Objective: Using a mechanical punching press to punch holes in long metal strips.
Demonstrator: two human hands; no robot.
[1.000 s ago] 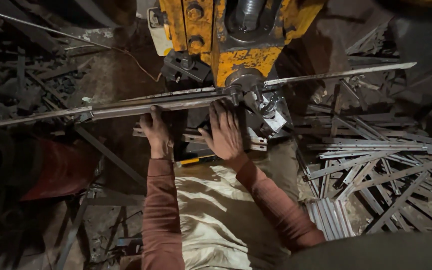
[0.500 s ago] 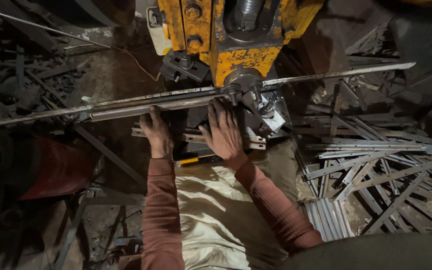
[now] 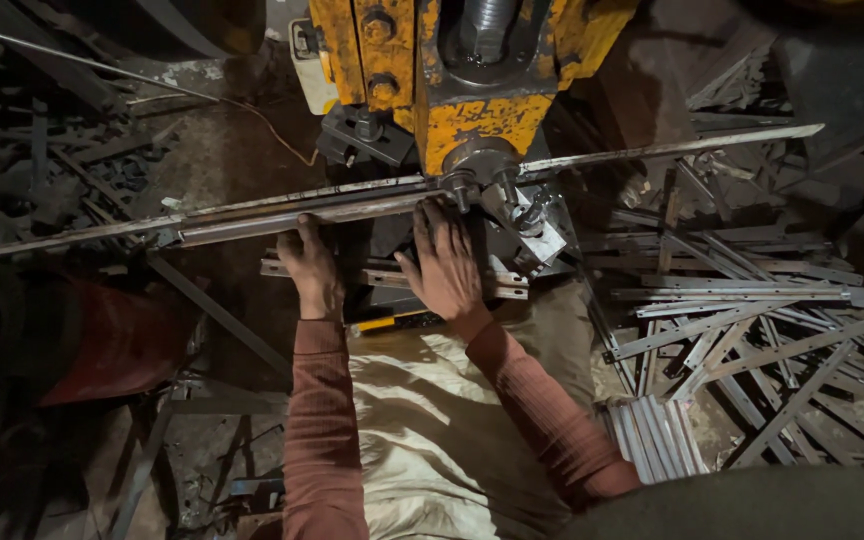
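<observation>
A long flat metal strip [image 3: 252,212] runs across the view from the far left edge to the upper right, passing under the head of a yellow press machine [image 3: 472,70]. My left hand [image 3: 312,268] rests on the strip left of the machine, fingers over its near edge. My right hand [image 3: 447,262] lies flat with fingers spread, pressing the strip right beside the round punch head [image 3: 477,165]. Both sleeves are rust-red. A pale cloth [image 3: 432,420] covers my lap below the hands.
A loose pile of cut metal strips [image 3: 752,310] lies at the right, with a stacked bundle [image 3: 652,440] nearer me. Scrap metal bars [image 3: 42,150] cover the floor at the left. A red rounded object [image 3: 102,340] sits at the lower left.
Both hands stay on the strip in nearly the same place. The strip and machine show no clear movement.
</observation>
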